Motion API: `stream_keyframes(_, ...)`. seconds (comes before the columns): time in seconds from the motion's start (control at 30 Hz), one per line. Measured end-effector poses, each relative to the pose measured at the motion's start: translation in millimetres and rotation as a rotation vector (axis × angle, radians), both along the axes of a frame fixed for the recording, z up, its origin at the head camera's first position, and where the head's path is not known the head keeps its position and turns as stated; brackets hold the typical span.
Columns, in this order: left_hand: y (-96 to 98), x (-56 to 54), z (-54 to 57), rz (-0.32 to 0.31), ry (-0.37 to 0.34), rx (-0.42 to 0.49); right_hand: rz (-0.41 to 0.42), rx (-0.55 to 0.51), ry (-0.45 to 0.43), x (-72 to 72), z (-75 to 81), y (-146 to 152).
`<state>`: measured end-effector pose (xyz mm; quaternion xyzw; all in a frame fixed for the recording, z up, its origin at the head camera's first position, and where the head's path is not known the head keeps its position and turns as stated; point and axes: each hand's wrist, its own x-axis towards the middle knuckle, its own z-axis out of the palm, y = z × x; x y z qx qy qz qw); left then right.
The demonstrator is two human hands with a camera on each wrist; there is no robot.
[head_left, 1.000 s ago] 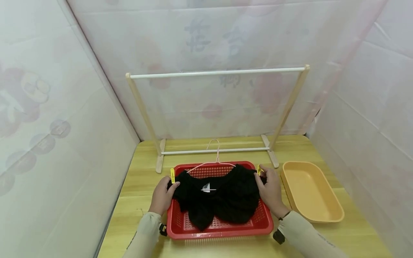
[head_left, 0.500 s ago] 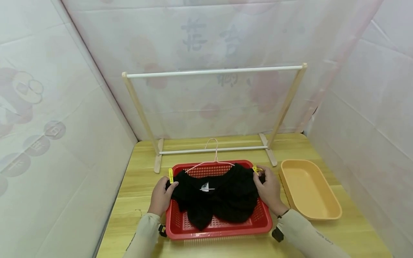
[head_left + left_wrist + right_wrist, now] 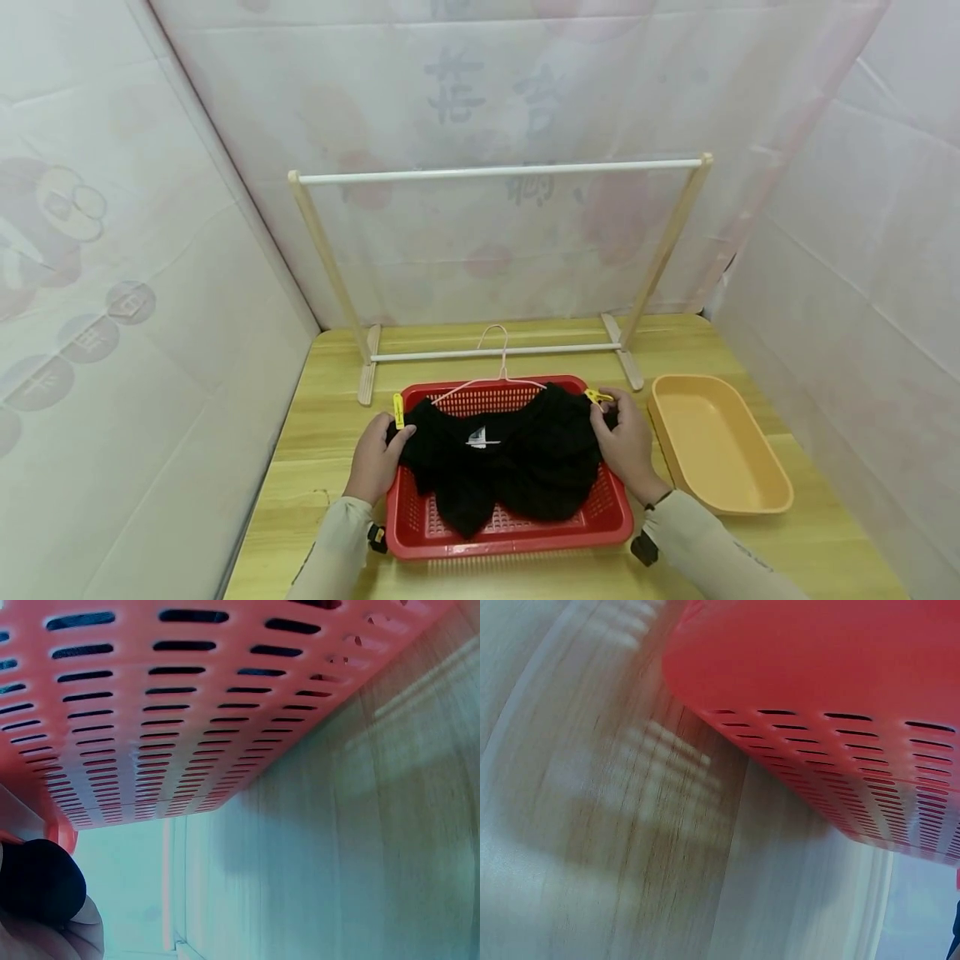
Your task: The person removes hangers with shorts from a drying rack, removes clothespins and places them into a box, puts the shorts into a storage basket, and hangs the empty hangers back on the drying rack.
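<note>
A black shirt (image 3: 543, 479) with a white neck label lies spread over a red perforated basket (image 3: 510, 548), on a pale pink hanger (image 3: 504, 362) whose hook points to the rack. My left hand (image 3: 372, 462) grips one shoulder of the shirt, thumb on top, right beside an upright yellow clothespin (image 3: 399, 410). At the opposite shoulder, my right hand (image 3: 633, 446) grips the cloth, its fingertips right at a second yellow clothespin (image 3: 597, 397) that lies tilted. The left wrist view shows bunched black cloth (image 3: 37, 881) at the left fingers; the right wrist view mostly holds the basket wall (image 3: 817, 667).
Behind the basket stands a clothes rack with a white top bar (image 3: 495, 173) and wooden legs. A yellow-orange tray (image 3: 782, 483) sits to the right on the wooden table (image 3: 300, 467). Pale printed sheets (image 3: 187, 375) enclose the left, back and right sides.
The clothespin at the right hand has turned from upright to lying nearly flat, leaning left. Both hands keep their places on the shirt; the view has shifted slightly.
</note>
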<state>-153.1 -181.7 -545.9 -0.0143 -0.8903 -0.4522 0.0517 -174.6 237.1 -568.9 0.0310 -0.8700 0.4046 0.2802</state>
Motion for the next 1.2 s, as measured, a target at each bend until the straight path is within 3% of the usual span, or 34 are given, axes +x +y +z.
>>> stream_keyframes(0.4, -2.5, 1.1, -4.8, -0.028, 0.013, -0.003, 0.003, -0.001, -0.023, 1.9, -0.7, 0.5)
stream_keyframes(0.63, -1.1, 3.5, -5.9, -0.029, 0.108, 0.022, 0.007, 0.003, -0.008, 1.0, -0.6, 0.8)
stream_keyframes(0.73, -2.2, 2.7, -4.6, -0.045, 0.117, 0.006, 0.008, -0.006, 0.0, 1.1, -0.5, 0.9)
stream_keyframes(1.2, -5.4, -2.0, -4.7, -0.054, 0.071, -0.046, 0.019, 0.024, 0.003, 0.5, 5.7, 0.0)
